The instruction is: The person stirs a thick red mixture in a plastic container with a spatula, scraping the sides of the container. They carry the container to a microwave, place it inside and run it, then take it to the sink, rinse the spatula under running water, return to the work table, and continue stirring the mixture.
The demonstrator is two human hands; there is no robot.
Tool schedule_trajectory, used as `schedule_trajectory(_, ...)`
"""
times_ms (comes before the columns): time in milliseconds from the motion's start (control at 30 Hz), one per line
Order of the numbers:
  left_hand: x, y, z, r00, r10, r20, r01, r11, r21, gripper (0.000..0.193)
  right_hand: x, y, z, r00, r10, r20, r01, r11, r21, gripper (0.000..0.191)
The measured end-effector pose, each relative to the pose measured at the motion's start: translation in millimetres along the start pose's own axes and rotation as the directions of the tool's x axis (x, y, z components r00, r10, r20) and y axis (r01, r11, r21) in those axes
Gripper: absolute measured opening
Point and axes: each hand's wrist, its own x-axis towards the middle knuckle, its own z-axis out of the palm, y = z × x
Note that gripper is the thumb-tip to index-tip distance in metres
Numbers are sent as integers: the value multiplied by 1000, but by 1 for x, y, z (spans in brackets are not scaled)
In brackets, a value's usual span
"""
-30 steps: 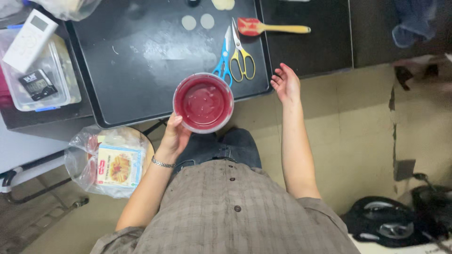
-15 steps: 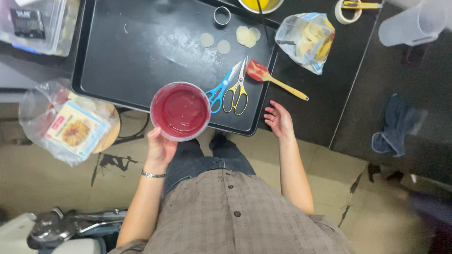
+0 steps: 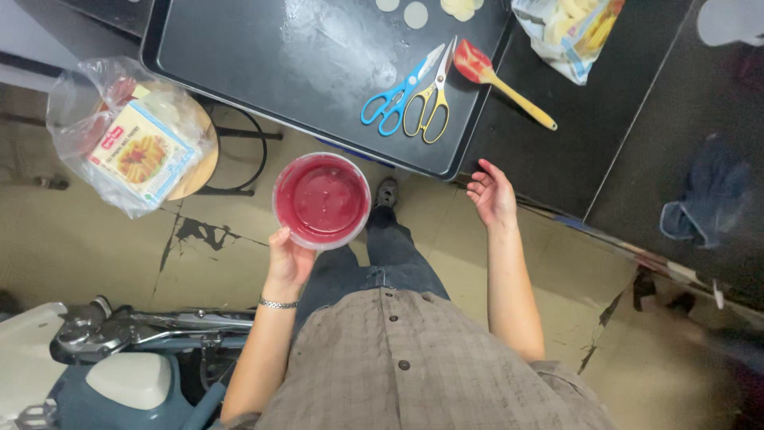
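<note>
Fingers (image 3: 280,239) of my left hand (image 3: 288,256) cup the red tub (image 3: 321,200); right hand (image 3: 494,196) spread, empty—I'd keep it level.

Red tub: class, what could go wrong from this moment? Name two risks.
1. The left hand alone holds the open tub of red liquid by its near rim, clear of the tray, so a tilt could spill it onto the floor.
2. Scissors lie near the tray edge, close to the empty right hand.
</note>
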Motion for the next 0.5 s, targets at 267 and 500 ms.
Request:
schedule_trajectory(267,-45,8,-35,998,-36,47,32,995,91,70,-2,-5,1,989,-109,-104,128,971,200,25)
schedule_trajectory(500,-46,-8,0,998,9,57,-12,999,45,76,69,-67,37,981,-154,-116,189,890,415,26)
